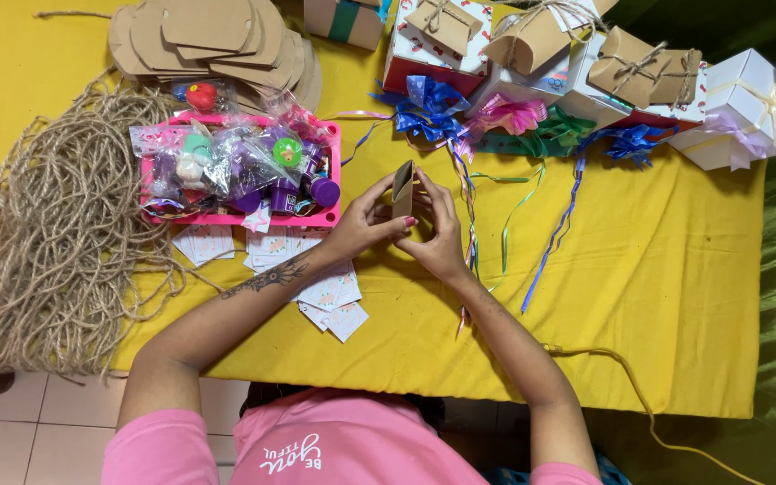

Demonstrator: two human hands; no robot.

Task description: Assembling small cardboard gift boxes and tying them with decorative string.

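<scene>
Both hands' fingers (403, 222) pinch the small kraft box (402, 189) shut; squeezing unevenly could crease its flap.

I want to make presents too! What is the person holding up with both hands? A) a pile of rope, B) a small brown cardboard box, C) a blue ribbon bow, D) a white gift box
B: the left hand and right hand pinch a small brown cardboard box between them above the yellow tablecloth, while the blue bow, white gift box and rope pile lie untouched.
</scene>
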